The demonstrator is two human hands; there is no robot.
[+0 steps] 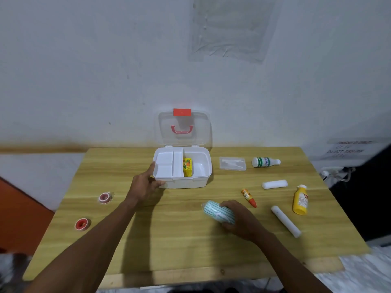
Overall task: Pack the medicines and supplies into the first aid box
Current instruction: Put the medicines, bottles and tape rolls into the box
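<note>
The white first aid box (184, 182) stands open at the back middle of the wooden table, its clear lid (184, 127) upright against the wall. A yellow carton (187, 167) stands inside it beside a white divided tray (168, 163). My left hand (143, 185) rests against the box's left front corner, thumb and fingers on its wall. In front of the box, my right hand (239, 218) grips a green-and-white striped packet (218, 212) just above the table.
Right of the box lie a clear flat case (232, 163), a white-green bottle (265, 162), two white gauze rolls (274, 184) (286, 220), an orange tube (248, 197) and a yellow bottle (300, 200). Two red tape rolls (105, 197) (81, 224) lie left.
</note>
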